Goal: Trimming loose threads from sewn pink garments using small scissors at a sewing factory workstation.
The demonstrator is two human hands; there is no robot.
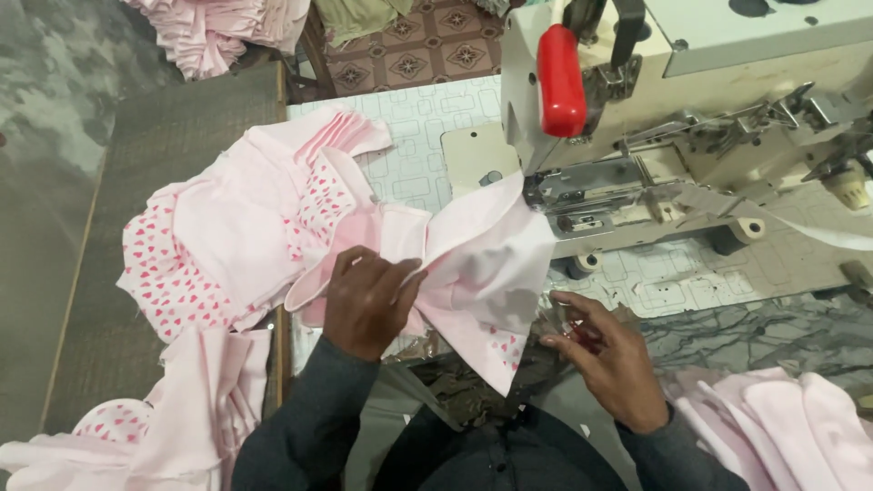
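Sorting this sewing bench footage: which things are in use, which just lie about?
In use:
left hand
pink fabric piece
sewing machine
right hand
small clear item

Lying about:
heart-print pile
pink stack
far pink bundle

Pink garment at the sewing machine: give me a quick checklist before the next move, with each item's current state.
1. Left hand gripping the pink garment: ok.
2. Garment reaches the sewing machine foot: ok.
3. Fabric flat under the needle: cannot tell, it is bunched.
4. Right hand clear of the needle: ok.
5. Small tool in right hand: cannot tell what it is.
6. Stack of pink pieces at left within reach: ok.
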